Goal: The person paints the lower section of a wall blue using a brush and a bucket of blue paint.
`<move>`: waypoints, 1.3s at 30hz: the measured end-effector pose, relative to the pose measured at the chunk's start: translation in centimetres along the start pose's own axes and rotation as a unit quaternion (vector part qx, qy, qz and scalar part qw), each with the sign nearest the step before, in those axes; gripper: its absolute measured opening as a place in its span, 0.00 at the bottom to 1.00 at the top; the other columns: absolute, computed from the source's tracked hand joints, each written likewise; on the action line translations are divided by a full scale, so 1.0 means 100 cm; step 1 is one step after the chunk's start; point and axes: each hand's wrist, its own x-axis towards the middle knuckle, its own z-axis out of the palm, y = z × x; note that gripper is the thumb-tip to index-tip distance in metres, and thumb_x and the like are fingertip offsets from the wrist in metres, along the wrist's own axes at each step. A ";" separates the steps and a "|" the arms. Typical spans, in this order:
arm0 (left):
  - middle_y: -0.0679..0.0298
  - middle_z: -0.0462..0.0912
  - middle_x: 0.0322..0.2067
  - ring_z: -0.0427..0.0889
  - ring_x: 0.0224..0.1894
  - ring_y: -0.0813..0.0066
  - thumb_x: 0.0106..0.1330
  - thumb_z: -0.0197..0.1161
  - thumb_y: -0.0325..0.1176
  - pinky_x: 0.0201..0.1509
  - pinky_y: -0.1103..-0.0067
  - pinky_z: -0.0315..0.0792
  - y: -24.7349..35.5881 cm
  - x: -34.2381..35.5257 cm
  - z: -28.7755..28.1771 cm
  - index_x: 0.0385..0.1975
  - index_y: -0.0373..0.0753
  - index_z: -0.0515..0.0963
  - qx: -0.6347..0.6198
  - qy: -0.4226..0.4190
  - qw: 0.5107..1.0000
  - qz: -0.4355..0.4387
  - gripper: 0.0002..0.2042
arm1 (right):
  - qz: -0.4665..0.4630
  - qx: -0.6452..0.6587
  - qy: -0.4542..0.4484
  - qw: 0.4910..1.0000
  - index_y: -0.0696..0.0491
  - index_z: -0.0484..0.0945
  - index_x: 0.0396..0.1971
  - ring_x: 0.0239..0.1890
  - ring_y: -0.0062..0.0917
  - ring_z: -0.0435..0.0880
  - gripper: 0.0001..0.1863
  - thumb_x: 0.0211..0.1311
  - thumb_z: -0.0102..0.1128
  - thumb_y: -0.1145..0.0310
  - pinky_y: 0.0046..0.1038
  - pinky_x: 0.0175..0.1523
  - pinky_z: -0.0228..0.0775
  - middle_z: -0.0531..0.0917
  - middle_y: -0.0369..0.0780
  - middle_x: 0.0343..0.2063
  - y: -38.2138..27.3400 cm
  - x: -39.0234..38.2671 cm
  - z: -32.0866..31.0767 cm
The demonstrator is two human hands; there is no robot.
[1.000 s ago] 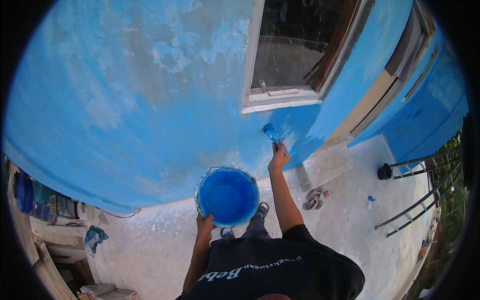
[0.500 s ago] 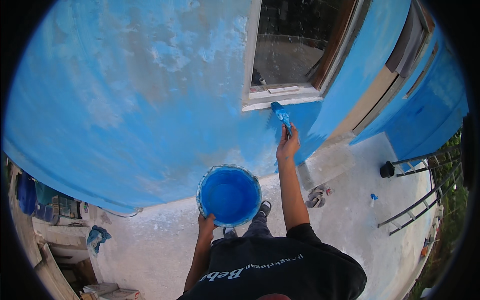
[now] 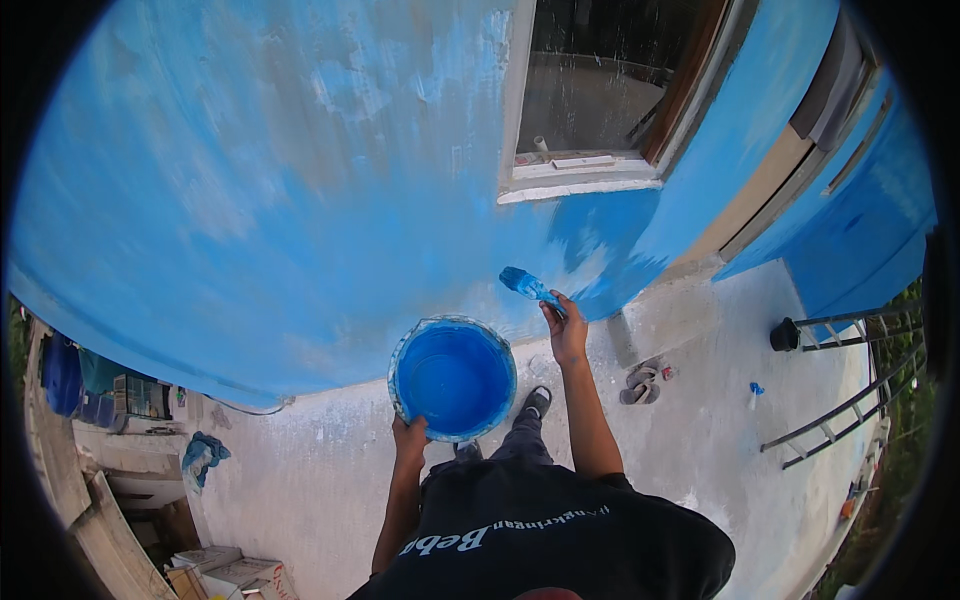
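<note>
My right hand (image 3: 567,329) is closed round the handle of a paintbrush (image 3: 526,284). Its blue-wet bristles point up and left, apart from the wall, between the bucket and the window. With my left hand (image 3: 409,436) I grip the near rim of a paint bucket (image 3: 399,352), thumb over the edge. Blue paint covers its inside, and the rim is smeared pale. In front of me rises a wall (image 3: 330,270) patched in light blue and grey. A darker, fresh-looking blue patch (image 3: 603,222) lies below the window.
A window (image 3: 598,90) with a white sill is set in the wall. At the right, a ladder (image 3: 850,405) lies by a small black pot (image 3: 784,335). Sandals (image 3: 640,384) rest on the pale floor (image 3: 330,500). A blue cloth (image 3: 203,456) lies at the left.
My right hand has drawn the brush away from the wall under the sill, down and left toward the bucket. The darker patch under the window now shows uncovered. My left hand still holds the bucket.
</note>
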 end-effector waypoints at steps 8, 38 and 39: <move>0.59 0.77 0.43 0.78 0.42 0.70 0.57 0.50 0.22 0.42 0.73 0.76 -0.023 0.022 -0.002 0.53 0.31 0.68 0.075 -0.033 0.989 0.126 0.21 | -0.102 -0.554 -0.300 0.770 0.60 0.83 0.35 0.31 0.35 0.85 0.11 0.57 0.62 0.69 0.32 0.39 0.78 0.83 0.48 0.32 0.020 -0.084 0.024; 0.55 0.78 0.46 0.77 0.45 0.68 0.56 0.48 0.18 0.51 0.76 0.69 -0.010 -0.005 0.033 0.56 0.30 0.67 0.114 -0.020 0.981 0.154 0.23 | -0.042 -0.658 -0.174 0.731 0.59 0.83 0.34 0.35 0.44 0.82 0.10 0.55 0.62 0.70 0.37 0.41 0.73 0.81 0.53 0.33 0.073 -0.107 -0.006; 0.55 0.78 0.46 0.77 0.46 0.68 0.56 0.48 0.18 0.51 0.76 0.69 -0.007 -0.003 0.033 0.56 0.30 0.67 0.114 -0.026 0.982 0.145 0.24 | -0.043 -0.652 -0.182 0.734 0.60 0.83 0.34 0.36 0.44 0.82 0.10 0.55 0.62 0.70 0.37 0.41 0.73 0.81 0.53 0.33 0.069 -0.108 0.000</move>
